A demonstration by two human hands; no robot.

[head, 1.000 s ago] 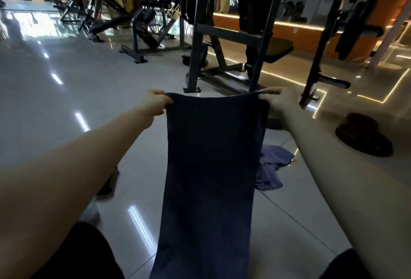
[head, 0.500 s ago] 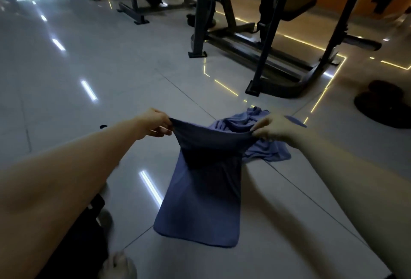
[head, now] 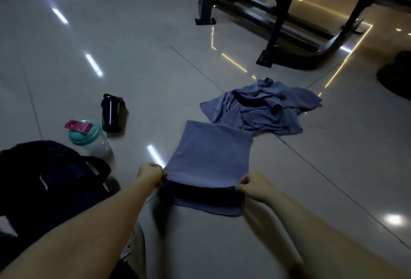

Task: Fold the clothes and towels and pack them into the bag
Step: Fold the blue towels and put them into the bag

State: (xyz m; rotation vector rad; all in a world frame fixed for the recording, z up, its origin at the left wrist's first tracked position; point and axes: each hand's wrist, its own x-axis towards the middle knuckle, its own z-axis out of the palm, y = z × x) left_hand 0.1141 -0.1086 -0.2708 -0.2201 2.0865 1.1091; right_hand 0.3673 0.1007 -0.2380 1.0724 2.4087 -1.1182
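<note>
A blue towel lies on the tiled floor in front of me, its near end doubled over the lower layer. My left hand pinches the left corner of that upper edge and my right hand pinches the right corner, holding the edge a little above the layer beneath. Just beyond it lies a crumpled blue garment. A dark bag sits at my left.
A black shaker bottle and a clear bottle with a teal lid stand left of the towel. A black gym machine frame stands at the far right, and a dark round object lies at the right edge.
I have lowered the towel from hanging at arm's length onto the floor and drawn its held edge back toward me, folding it over itself. The view has tipped down to the floor.
</note>
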